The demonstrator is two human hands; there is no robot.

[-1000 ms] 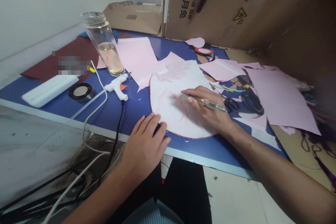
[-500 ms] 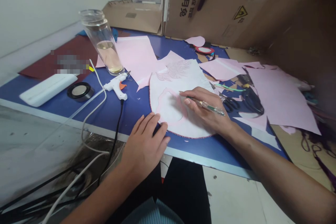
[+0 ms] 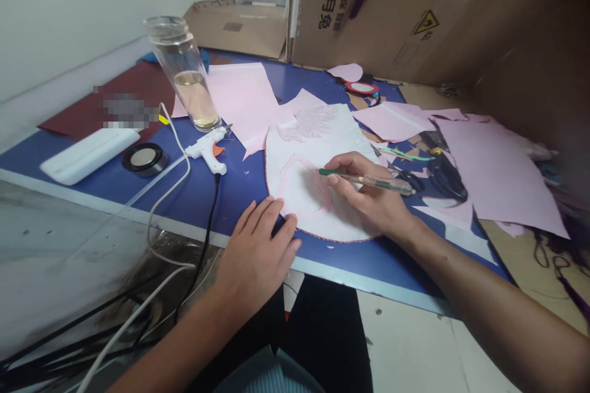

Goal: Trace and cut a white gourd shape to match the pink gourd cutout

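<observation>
A white rounded panel (image 3: 341, 135) with a red-stitched edge lies on the blue tabletop, a feathery wing drawn on its upper part. On its lower half sits a pink outline ring (image 3: 326, 195), its middle showing white. My right hand (image 3: 369, 193) grips a clear-barrelled pen (image 3: 387, 184) between thumb and fingers, the green tip over the ring's upper right edge; whether it touches cannot be made out. Flat at the panel's lower left edge, my left hand (image 3: 262, 242) has its fingers spread, fingertips resting on the border.
Left stand a glass bottle (image 3: 196, 95) with liquid, a white glue gun (image 3: 207, 150) with cords, a tape roll (image 3: 145, 159) and a white box (image 3: 90, 155). Pink sheets (image 3: 498, 172) and black-handled scissors (image 3: 445, 178) lie right. Cardboard (image 3: 391, 12) walls the back.
The pen has turned in my right hand to lie flatter, its rear end pointing further right. My left hand stays in place on the panel, and the view shifts slightly.
</observation>
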